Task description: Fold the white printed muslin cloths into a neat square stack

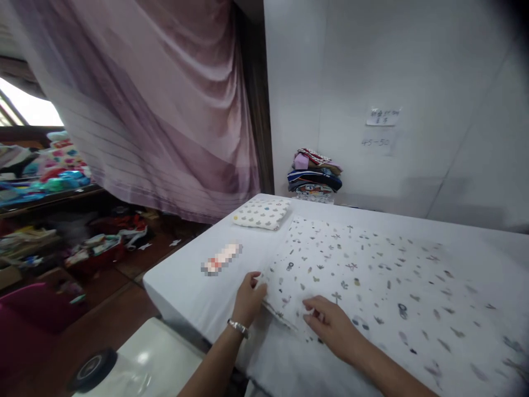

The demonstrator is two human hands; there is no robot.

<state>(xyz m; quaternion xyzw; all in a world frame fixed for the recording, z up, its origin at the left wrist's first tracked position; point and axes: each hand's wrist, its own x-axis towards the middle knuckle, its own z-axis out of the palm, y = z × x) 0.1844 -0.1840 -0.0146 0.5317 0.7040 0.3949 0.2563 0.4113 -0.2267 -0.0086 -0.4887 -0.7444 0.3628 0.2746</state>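
A wide white cloth (372, 281) printed with small plants, birds and other motifs lies spread over the white-covered table (185, 275). My left hand (250, 298), with a metal-banded watch or bracelet (238, 328) at the wrist, pinches the cloth at its near left edge. Further right, my right hand (333, 325) has thumb and fingers closed on a bit of the same cloth near its front edge. The edge between both hands looks slightly lifted.
A folded cloth with grey motifs (262, 214) lies at the table's far left corner. Nearer is a pixelated item (222, 258). Folded fabrics (316, 173) are stacked by the wall. A pink curtain (185, 110) hangs behind; a white machine-like surface (161, 358) stands at front left.
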